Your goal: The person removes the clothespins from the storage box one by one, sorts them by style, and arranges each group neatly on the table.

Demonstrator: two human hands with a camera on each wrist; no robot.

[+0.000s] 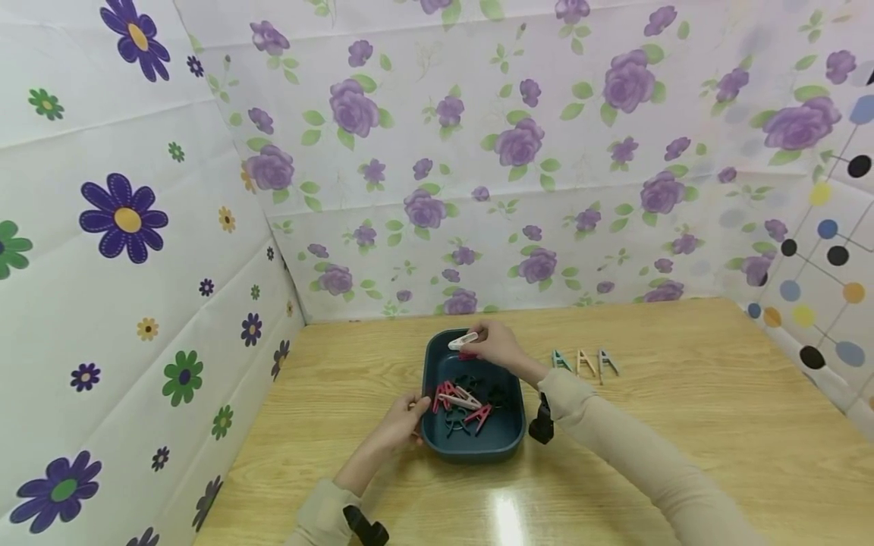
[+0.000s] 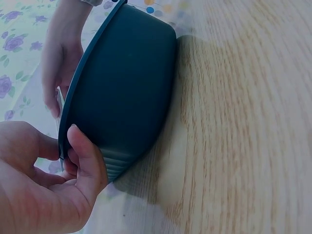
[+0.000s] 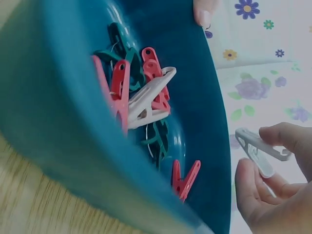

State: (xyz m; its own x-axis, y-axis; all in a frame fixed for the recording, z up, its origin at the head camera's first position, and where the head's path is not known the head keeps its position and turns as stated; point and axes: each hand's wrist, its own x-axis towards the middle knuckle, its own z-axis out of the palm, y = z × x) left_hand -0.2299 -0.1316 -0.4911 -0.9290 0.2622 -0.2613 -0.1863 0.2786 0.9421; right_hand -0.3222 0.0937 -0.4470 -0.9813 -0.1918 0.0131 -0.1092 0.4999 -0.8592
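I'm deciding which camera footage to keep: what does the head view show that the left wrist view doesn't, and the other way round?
Only the head view: clips inside the bin and three clips in a row on the table.
Only the left wrist view: a ribbed-looking patch low on the bin's outer wall.
Both: the bin, the table, the left hand gripping the bin's rim, and the right hand.

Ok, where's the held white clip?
Head view: the right hand holds the white clip over the far end of the bin, left of three lined-up clips.
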